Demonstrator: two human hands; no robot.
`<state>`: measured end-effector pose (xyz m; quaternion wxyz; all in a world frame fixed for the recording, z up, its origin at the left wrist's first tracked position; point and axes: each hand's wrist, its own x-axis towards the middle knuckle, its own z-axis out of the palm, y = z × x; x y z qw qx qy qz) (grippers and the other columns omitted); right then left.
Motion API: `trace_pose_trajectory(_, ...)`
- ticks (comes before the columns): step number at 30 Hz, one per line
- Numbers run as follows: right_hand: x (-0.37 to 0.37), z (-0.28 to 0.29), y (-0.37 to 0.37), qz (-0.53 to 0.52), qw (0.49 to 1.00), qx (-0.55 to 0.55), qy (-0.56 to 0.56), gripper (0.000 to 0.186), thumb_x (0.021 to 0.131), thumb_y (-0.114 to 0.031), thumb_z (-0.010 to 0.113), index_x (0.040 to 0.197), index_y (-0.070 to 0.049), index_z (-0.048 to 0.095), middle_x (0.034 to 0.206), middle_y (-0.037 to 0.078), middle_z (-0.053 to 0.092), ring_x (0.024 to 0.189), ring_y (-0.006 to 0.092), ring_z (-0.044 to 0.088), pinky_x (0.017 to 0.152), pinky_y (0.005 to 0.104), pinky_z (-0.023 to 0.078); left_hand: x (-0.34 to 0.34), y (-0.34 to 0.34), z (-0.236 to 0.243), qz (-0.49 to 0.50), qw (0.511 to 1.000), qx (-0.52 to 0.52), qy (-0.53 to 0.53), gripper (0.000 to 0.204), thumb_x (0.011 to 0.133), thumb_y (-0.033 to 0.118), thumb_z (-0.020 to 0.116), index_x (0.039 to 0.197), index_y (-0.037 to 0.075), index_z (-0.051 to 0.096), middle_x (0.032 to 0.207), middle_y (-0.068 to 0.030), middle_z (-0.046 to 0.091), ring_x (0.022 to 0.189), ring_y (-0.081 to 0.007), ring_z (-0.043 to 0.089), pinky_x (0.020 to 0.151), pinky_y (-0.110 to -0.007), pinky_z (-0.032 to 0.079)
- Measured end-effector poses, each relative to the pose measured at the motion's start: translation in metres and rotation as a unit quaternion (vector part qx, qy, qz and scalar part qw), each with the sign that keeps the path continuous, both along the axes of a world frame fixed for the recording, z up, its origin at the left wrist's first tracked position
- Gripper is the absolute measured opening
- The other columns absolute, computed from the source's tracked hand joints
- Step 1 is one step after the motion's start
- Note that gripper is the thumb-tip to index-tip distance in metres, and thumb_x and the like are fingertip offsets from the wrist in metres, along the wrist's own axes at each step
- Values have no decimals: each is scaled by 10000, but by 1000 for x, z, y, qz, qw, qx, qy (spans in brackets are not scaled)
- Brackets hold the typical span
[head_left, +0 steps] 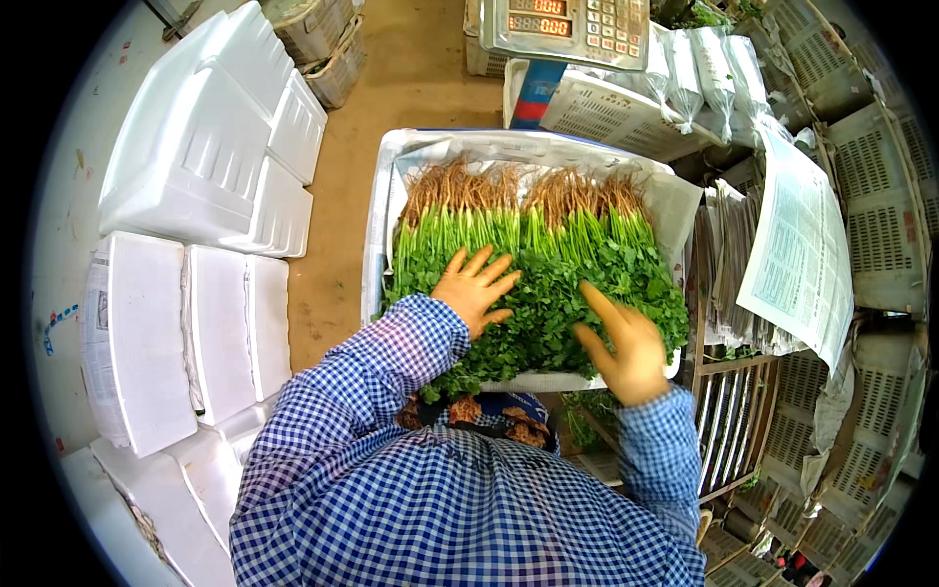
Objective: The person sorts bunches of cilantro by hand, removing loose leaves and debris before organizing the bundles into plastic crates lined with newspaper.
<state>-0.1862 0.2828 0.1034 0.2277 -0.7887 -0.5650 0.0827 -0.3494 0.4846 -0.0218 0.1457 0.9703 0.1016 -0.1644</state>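
A white box [380,210] stands in front of me, lined with pale paper [670,201]. Leafy green coriander [548,303] fills it in rows, brown roots at the far side and leaves toward me. My left hand [476,293] lies on the leaves left of the middle, fingers spread, gripping nothing. Over the leaves at the near right is my right hand [628,352], its thumb and index finger stretched apart. Its other fingers are partly hidden, and I see nothing held in it.
A weighing scale's display head [565,29] rises on a blue post beyond the box. White foam boxes [186,147] are stacked at the left. To the right, a sheaf of newspapers [729,264] rests on a metal rack [738,421]. Bagged white packets [714,73] lie at the back right.
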Motion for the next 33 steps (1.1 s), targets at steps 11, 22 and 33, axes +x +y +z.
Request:
trace_pose_trajectory(11,29,-153,92,5,976,-219,-9,496,1044,-407,537,1495,-203,501,1598,64,405,1491,336,329,1248,531,237,1,-1,-2,3,999,-47,-19,653,1045,539,454,1600,234,294,1680,-91,224,1553,-340,156,1271,-572,91)
trace_pose_trajectory(22,30,-149,93,4,976,-219,15,538,1035,-406,558,1517,-187,462,1609,74,386,1499,337,314,1250,519,245,10,-3,13,5,999,-10,32,639,1050,523,460,1603,254,284,1689,-61,201,1557,-320,141,1284,-554,90)
trace_pose_trajectory(33,83,-124,38,-153,915,-372,-31,748,989,-608,516,1589,-206,318,1676,72,251,1541,360,187,1251,596,135,8,-4,12,11,999,-1,30,653,1043,434,531,1608,239,270,1687,-76,199,1555,-341,140,1280,-566,108)
